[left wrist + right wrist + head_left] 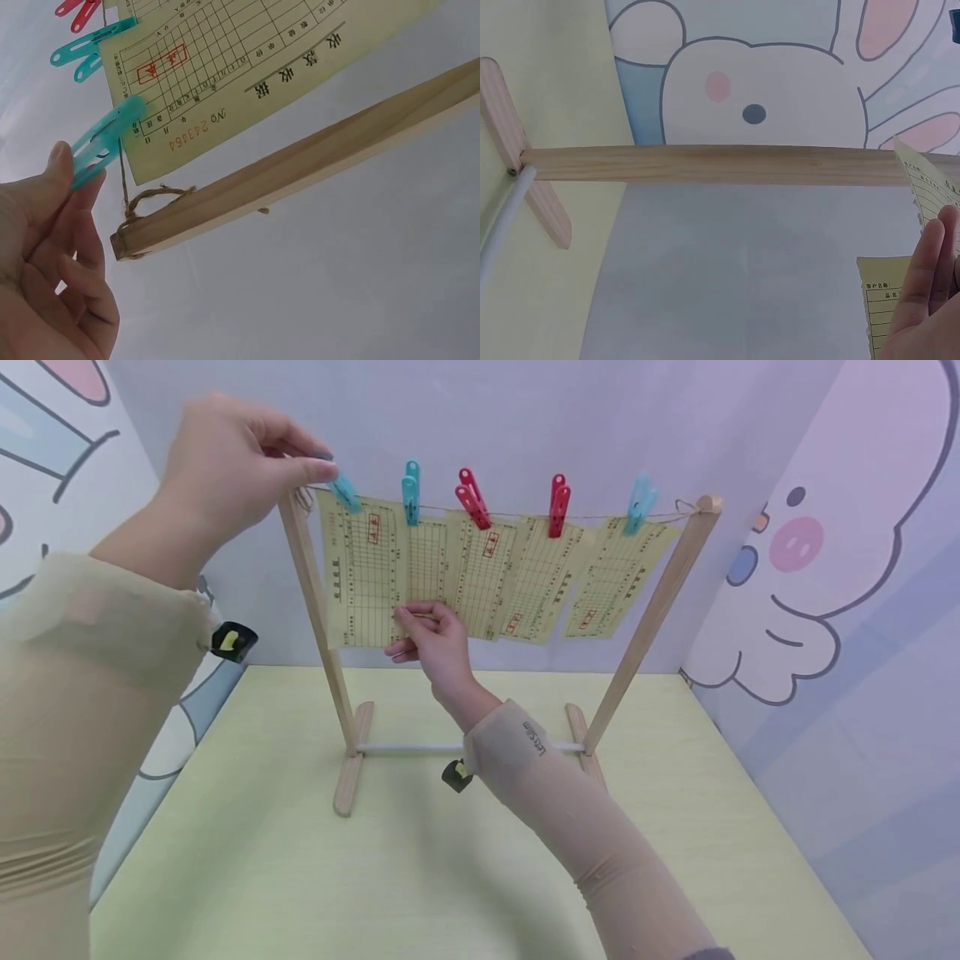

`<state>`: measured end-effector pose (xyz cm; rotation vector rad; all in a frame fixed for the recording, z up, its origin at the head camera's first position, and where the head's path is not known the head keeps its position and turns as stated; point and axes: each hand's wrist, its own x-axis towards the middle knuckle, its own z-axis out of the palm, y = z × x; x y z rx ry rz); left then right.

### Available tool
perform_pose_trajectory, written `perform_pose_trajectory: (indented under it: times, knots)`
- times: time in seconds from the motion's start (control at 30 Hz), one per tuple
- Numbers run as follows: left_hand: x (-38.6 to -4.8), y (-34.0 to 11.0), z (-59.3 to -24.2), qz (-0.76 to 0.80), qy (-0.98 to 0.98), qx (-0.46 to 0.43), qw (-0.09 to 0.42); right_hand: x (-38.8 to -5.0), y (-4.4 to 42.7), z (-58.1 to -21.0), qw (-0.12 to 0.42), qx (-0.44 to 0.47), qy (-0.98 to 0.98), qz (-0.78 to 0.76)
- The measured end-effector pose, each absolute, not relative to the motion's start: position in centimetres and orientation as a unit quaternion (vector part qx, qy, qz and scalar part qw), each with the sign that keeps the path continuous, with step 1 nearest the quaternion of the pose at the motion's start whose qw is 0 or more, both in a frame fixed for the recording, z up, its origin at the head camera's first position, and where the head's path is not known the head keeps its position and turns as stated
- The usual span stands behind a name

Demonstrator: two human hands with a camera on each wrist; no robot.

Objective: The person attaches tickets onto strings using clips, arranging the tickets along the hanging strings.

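Observation:
My left hand (217, 468) pinches the handles of a teal clothespin (109, 139) between thumb and finger. The clothespin's tip meets the top edge of the leftmost yellow receipt slip (363, 577), near the twine's left end. Lower down, my right hand (442, 647) pinches that slip near its lower right edge. In the right wrist view the right hand's fingers (919, 281) lie against the paper, and part of the grip is hidden. Behind the right hand hangs a second slip (427, 560), held on the twine by another teal clothespin (411, 497).
Further right, several slips hang from the twine by red clothespins (558, 508) and a teal clothespin (640, 506). The twine is tied between a left wooden post (318, 602) and a right wooden post (652, 618). A white bar (412, 749) joins their feet on the pale table (285, 877).

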<state>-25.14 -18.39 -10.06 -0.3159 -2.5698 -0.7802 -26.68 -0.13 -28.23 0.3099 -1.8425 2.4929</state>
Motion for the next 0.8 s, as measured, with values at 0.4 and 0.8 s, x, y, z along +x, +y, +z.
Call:
perform_pose_trajectory:
  times: [0.4,0.8]
  knots:
    - [-25.25,-18.59,-10.07,-0.263,-0.937,-0.102,0.207,-26.47,-0.42,-27.93,0.011,0.110,-0.592,0.798]
    - [-24.99,-18.47,-10.31,-0.291,-0.928,-0.101,0.209,-26.47,-0.61,-27.81,0.008,0.107,-0.596,0.796]
